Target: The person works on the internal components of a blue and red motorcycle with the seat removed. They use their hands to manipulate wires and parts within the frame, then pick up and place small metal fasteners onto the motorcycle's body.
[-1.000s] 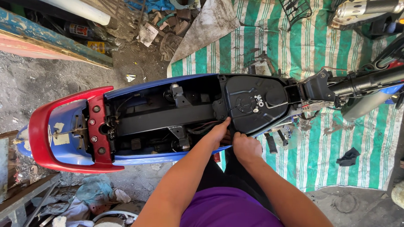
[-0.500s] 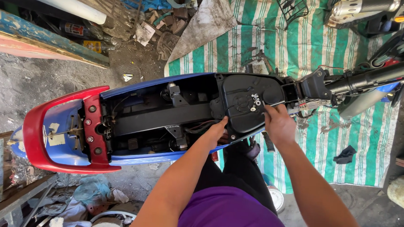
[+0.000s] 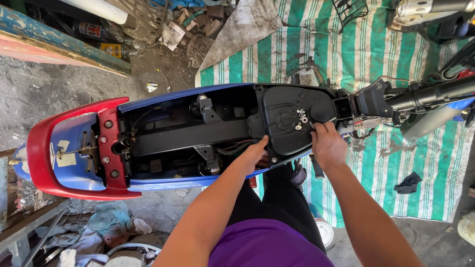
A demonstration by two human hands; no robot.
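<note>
A blue motorbike with its seat off lies across the view, a red grab rail [image 3: 64, 140] at its tail on the left. Its open frame shows black inner parts and a black fuel tank [image 3: 289, 120] with small bolts on top. My left hand [image 3: 255, 150] grips the tank's near left edge, fingers curled over it. My right hand [image 3: 326, 143] holds the tank's right end by the front frame [image 3: 372, 102]. Both arms reach forward from my purple shirt.
A green and white striped tarp [image 3: 361, 53] lies under the bike's front. A black wire basket [image 3: 358, 7] and a silver exhaust [image 3: 434, 5] sit at top right. Painted planks [image 3: 47, 42], a white pipe and scrap lie at top left; rags and debris lie bottom left.
My right hand has moved from the tank's near edge, beside the left hand, to its right end. The left hand stays on the near left edge.
</note>
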